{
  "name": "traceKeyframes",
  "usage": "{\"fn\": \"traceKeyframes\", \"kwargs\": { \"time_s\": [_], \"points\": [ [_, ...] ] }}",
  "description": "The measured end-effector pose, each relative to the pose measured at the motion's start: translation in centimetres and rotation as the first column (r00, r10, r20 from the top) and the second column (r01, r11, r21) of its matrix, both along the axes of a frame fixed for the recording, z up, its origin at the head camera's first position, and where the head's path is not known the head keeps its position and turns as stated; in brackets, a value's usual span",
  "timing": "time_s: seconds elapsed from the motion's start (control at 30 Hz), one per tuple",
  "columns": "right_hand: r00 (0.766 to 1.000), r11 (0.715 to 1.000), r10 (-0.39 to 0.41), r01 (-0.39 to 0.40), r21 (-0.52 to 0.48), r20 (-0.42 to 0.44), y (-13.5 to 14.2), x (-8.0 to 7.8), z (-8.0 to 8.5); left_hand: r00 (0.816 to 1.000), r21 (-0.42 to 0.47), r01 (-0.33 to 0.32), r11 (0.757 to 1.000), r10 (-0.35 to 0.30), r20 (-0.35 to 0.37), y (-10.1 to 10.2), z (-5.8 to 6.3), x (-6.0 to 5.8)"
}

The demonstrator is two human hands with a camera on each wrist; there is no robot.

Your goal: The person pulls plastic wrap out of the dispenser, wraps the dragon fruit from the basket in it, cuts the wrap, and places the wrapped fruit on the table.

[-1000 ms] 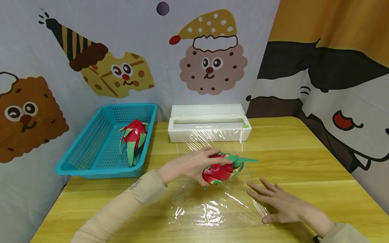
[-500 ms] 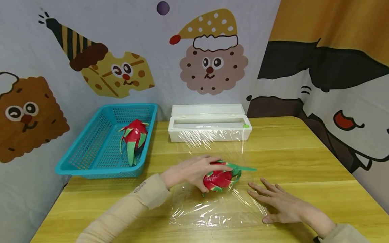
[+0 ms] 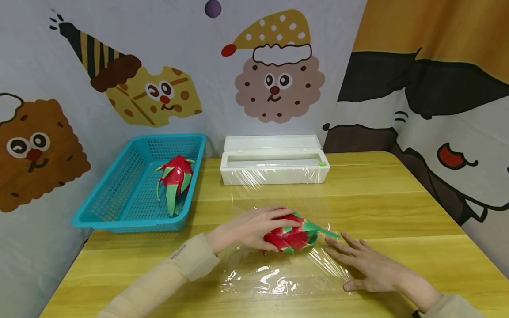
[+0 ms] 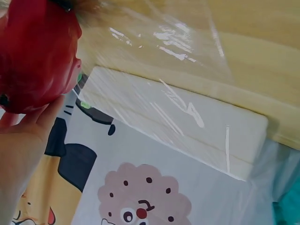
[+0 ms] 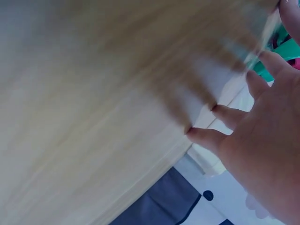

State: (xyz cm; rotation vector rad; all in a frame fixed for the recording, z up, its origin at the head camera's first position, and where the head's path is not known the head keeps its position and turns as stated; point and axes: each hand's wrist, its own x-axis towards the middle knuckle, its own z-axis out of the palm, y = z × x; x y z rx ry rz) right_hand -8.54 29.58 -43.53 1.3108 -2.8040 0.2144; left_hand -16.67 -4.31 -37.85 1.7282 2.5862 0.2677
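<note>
My left hand grips a red dragon fruit with green scales, fingers over its top and thumb at the near side. The fruit is over a sheet of clear cling film, its long green tip pointing right. In the left wrist view the red fruit fills the upper left corner beside the palm. My right hand lies with fingers spread at the film's right edge, fingertips touching down there. The film runs back to a white cling film box with its lid up.
A blue plastic basket stands at the left with a second dragon fruit inside. The box has a small green slider at its right end. Behind the wooden table hangs a cloth printed with cartoon figures.
The left hand has brought the dragon fruit a little nearer and turned it, so its green tip now slants toward the right hand. The right hand has stayed in place.
</note>
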Motion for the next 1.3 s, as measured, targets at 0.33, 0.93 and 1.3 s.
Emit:
{"fn": "traceKeyframes", "kwargs": {
  "time_s": [0.33,0.93,1.3],
  "points": [
    [0.972,0.989,0.122,-0.135,-0.055,-0.201,0.3,-0.8,-0.1,0.953,0.308,0.154,0.939,-0.059,-0.298,-4.4,-1.8,2.7],
    [0.952,0.926,0.287,-0.303,-0.226,-0.104,0.6,-1.2,0.3,0.985,0.029,0.133,0.991,-0.135,0.105,-10.1,-4.4,6.9],
    [0.935,0.901,0.330,-0.353,-0.253,-0.130,0.4,-2.0,0.2,0.989,0.126,0.112,0.986,-0.122,0.082,-10.2,-5.4,6.7]
  ]
}}
